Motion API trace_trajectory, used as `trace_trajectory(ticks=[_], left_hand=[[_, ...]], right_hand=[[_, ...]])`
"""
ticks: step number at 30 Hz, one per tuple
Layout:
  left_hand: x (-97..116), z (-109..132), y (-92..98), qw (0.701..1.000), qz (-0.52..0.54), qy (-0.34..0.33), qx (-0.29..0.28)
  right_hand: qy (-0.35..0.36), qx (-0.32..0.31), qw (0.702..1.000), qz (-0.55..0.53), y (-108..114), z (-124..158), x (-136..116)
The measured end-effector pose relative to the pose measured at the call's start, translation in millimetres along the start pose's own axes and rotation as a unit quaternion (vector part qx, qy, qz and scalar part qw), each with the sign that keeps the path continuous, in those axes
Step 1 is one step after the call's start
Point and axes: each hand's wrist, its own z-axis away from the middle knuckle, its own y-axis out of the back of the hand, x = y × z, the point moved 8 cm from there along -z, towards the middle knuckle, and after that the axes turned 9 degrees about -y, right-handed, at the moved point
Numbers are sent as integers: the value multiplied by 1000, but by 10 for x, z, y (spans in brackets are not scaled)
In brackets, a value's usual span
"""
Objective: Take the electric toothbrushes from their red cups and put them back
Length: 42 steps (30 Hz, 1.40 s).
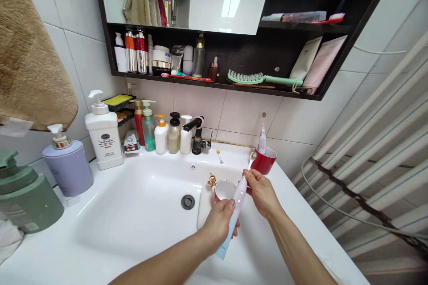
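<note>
An electric toothbrush (238,196) with a pink-to-blue handle slants upward over the sink. My left hand (219,222) wraps its handle from the left, thumb on top. The fingers of my right hand (262,191) pinch the neck at the base of its brush head (253,156). Behind my left hand, a red cup with a white inside (224,189) sits in the sink, partly hidden. Beside it lies a white, rounded object (203,207) that I cannot identify, near a small gold ornament (211,180). A second red cup (265,164) on the ledge holds another electric toothbrush (262,140).
A small brush head (220,156) lies on the ledge by the black faucet (199,140). Several pump bottles (161,136) line the sink's back and left. Above hangs a dark shelf (247,87) with toiletries and a green hairbrush (264,79). White pipes (377,142) stand at right.
</note>
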Motion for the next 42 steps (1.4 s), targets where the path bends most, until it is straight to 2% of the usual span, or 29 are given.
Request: trace_trajectory(ticks=[3,8,12,14,16,19,21,25,28,30,31,33,35,37,39,42], left_hand=[[31,13,11,1000,-5,-7,12],[36,39,-76,994,103,45,-17],[105,-29,67,989,141,22,48],[90,-49,131,986,145,36,69],[29,-43,99,984,152,81,37],[-29,7,-46,979,152,119,-63],[-30,27,-90,981,137,102,-89],[80,-23,-41,994,88,7,-57],[212,-104,90,997,53,-57,-1],[265,-151,214,996,30,-73,45],[276,-167,268,995,16,-72,61],[307,-184,350,993,-30,-83,77],[368,-175,429,981,-110,-125,100],[408,-149,477,954,-217,-168,122],[362,-144,465,923,-320,-180,120],[203,-179,395,884,-428,-165,84]], right_hand=[[-1,8,1000,-11,-2,8,-3],[-28,-9,999,-25,-92,42,61],[8,-18,999,27,-265,132,90],[16,-11,999,35,-308,152,110],[11,-6,1000,16,-289,134,119],[32,22,998,-40,-130,75,34],[43,41,996,-65,-12,43,-30],[28,21,999,-41,-10,63,-57],[35,-67,996,37,-268,181,-45],[44,-134,987,82,-463,279,-27],[51,-145,984,92,-511,308,-28],[69,-114,987,91,-480,305,-67],[106,-41,990,78,-329,252,-162],[152,38,985,71,-140,191,-257],[181,93,975,84,-7,127,-278],[171,99,967,160,-2,1,-127]])
